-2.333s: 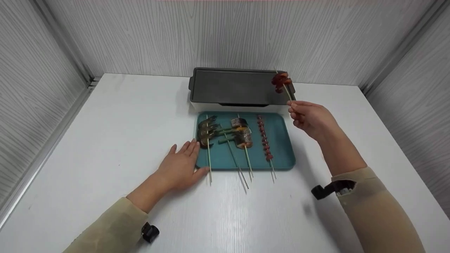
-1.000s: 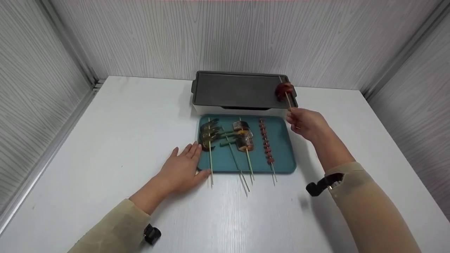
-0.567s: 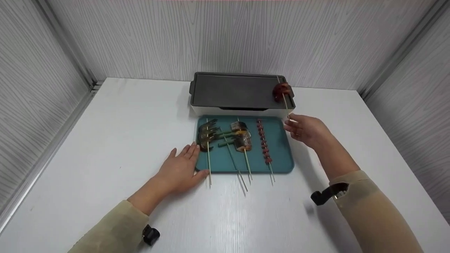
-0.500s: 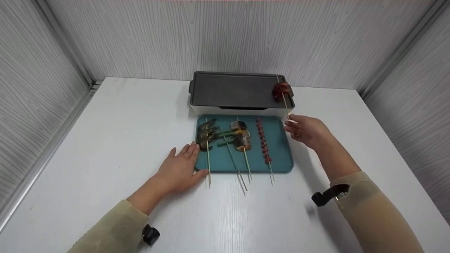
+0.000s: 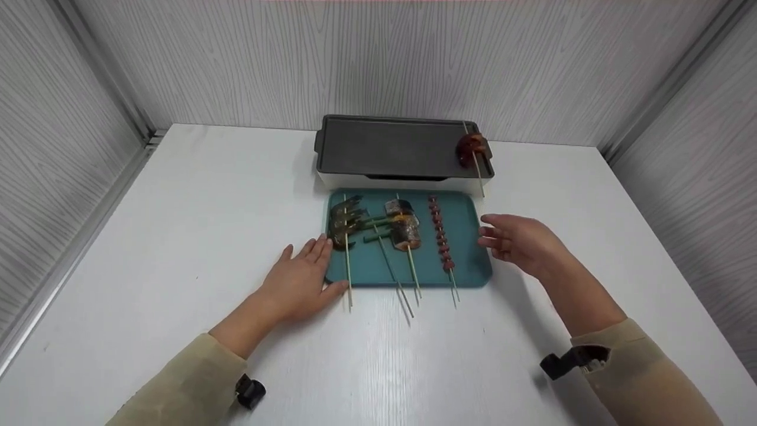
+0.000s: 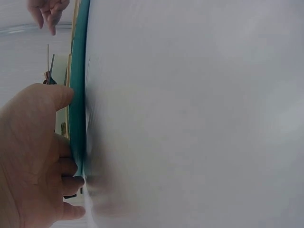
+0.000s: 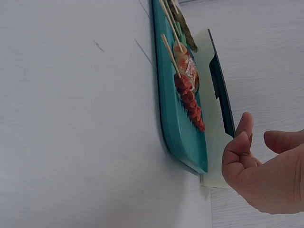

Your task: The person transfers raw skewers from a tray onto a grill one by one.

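Note:
My left hand (image 5: 297, 284) lies with its fingers extended against the left edge of the teal tray (image 5: 473, 260), thumb at the near left corner. Beside the tray's right edge hovers my right hand (image 5: 523, 244), fingers loosely bent with nothing in them; the right wrist view shows a gap between thumb and fingers. A skewer of dark red and orange pieces (image 5: 469, 149) lies on the right end of the black griddle (image 5: 384, 148), its stick jutting over the front edge. On the tray sit a shrimp skewer (image 5: 342, 223), a fish skewer (image 5: 406, 231) and a skewer of small red meat pieces (image 5: 440, 236).
A skewer with green stalks (image 5: 377, 235) lies between the shrimp and the fish. Several sticks overhang the tray's near edge. The griddle stands directly behind the tray on the white table (image 5: 236, 189), near the back wall (image 5: 402, 65). Walls rise on both sides.
My right hand lowered the red and orange skewer onto the griddle's right end, let go, and drew back toward me. The left hand has stayed at the tray's edge.

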